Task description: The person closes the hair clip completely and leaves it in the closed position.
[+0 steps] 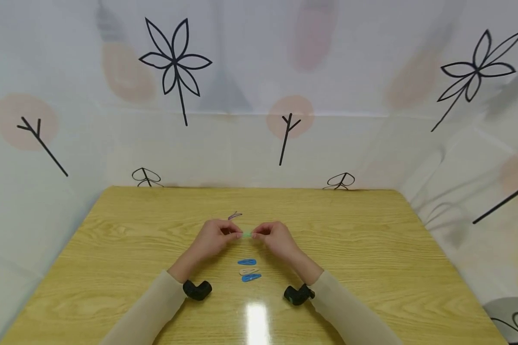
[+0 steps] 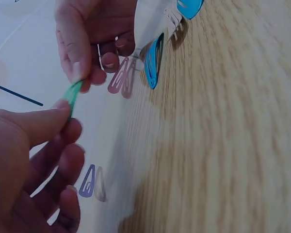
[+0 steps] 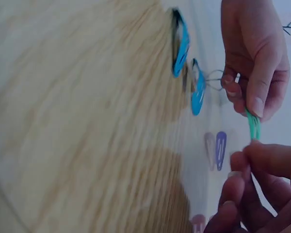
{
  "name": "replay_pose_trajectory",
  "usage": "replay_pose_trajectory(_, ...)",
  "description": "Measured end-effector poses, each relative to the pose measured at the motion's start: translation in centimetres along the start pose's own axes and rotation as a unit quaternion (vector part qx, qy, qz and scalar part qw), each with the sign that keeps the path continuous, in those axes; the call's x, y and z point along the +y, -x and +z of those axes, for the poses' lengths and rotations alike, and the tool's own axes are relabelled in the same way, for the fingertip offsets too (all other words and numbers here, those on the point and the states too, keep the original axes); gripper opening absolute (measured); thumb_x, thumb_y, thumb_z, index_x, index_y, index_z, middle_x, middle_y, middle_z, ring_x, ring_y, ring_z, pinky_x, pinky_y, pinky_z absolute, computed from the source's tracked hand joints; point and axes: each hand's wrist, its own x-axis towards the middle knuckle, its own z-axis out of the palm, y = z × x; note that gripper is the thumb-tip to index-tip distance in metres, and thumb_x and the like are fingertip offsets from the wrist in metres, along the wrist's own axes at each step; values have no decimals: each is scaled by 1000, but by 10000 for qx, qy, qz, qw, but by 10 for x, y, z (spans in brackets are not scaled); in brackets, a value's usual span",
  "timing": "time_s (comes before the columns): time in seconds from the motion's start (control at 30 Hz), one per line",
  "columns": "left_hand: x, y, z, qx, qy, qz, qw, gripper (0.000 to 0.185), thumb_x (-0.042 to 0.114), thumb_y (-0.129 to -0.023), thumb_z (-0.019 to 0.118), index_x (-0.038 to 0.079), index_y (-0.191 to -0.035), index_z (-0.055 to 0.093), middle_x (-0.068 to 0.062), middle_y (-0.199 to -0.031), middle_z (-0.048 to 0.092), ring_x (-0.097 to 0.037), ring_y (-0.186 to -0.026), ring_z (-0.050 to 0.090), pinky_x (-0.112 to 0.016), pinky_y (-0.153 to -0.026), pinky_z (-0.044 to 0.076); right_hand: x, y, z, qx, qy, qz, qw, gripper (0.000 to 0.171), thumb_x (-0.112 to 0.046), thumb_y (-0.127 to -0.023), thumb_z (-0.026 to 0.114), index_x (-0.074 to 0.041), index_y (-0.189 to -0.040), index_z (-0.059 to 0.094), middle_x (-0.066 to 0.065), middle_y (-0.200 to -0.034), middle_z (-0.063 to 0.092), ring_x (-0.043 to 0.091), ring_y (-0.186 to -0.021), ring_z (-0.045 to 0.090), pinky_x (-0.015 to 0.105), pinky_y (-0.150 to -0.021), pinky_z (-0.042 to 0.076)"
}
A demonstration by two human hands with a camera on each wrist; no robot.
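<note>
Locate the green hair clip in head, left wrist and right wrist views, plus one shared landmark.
Head: green hair clip at centre, pinched between left hand and right hand.
Left wrist: green hair clip upper left, between both hands' fingertips.
Right wrist: green hair clip right of centre.
Shared landmark: blue hair clip on the table.

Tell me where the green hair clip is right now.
In the head view the green hair clip is held above mid-table, pinched between the left hand and right hand, just beyond the two blue clips.
</note>
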Motion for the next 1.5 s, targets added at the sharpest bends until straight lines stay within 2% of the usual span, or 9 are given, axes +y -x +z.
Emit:
replay_pose_trajectory(0.13, -6, 0, 1, -545, -162, -83, 9983, 4, 20, -91, 75, 18, -89, 79, 9, -85, 70, -10, -78, 60, -32, -74, 49, 7, 0, -1, -319, 555, -182, 9978, 5, -12, -91, 73, -9, -89, 77, -2, -87, 69, 15, -78, 57, 33, -71, 47)
replay_pose_trajectory(0.27, -13, -3, 1, -1112, -160, -51, 9937, 5, 20, -91, 75, 17, -88, 78, 9, -83, 70, -10, -76, 59, -32, -73, 48, 11, -2, -2, -610, 785, -265, 9947, 4, -14, -89, 76, -11, -86, 77, -3, -88, 68, 15, -80, 56, 34, -72, 46)
replay_pose_trajectory(0.4, -15, -6, 0, -1470, -99, -36, 9891, 5, 19, -91, 75, 17, -87, 77, 9, -82, 70, -12, -75, 58, -32, -72, 46, 12, -3, -1, -812, 922, -330, 9919, 4, -16, -87, 78, -12, -84, 77, -4, -88, 65, 14, -79, 55, 32, -71, 45)
replay_pose_trajectory(0.53, -14, -8, -2, -1697, -98, -15, 9855, 3, 17, -91, 75, 16, -88, 77, 8, -82, 69, -12, -73, 57, -31, -69, 46, 12, -2, 0, -814, 1008, -419, 9907, 4, -13, -86, 80, -11, -83, 77, -3, -85, 62, 14, -78, 52, 31, -69, 44)
replay_pose_trajectory(0.77, -16, -7, -6, -1863, 168, -184, 9822, 7, 9, -88, 76, 13, -93, 76, 4, -80, 67, -13, -69, 55, -30, -65, 47, 9, -2, -1, -968, 921, -437, 9901, 5, -16, -89, 77, -10, -90, 76, -5, -86, 65, 13, -80, 55, 33, -73, 45)
replay_pose_trajectory(1.03, -18, -7, -6, -1940, 293, -90, 9805, 9, 10, -88, 76, 12, -96, 76, 3, -86, 69, -15, -73, 58, -31, -67, 48, 13, -3, -2, -1017, 993, -480, 9887, 8, -19, -91, 75, -14, -97, 76, -7, -86, 64, 13, -80, 56, 34, -74, 46)
replay_pose_trajectory(1.33, -21, -10, -8, -1978, 307, -55, 9797, 13, 16, -90, 75, 13, -102, 76, 4, -94, 70, -15, -80, 59, -33, -75, 48, 18, -3, -10, -991, 668, -428, 9919, 15, -23, -94, 72, -15, -105, 76, -4, -90, 64, 16, -79, 54, 33, -71, 45)
replay_pose_trajectory(1.5, -19, -10, -11, -2039, 343, -79, 9783, 14, 17, -93, 72, 12, -105, 76, 3, -102, 71, -14, -90, 61, -34, -83, 48, 19, -1, -14, -951, 334, -380, 9942, 15, -19, -94, 70, -13, -106, 76, -2, -93, 64, 17, -82, 54, 34, -73, 44)
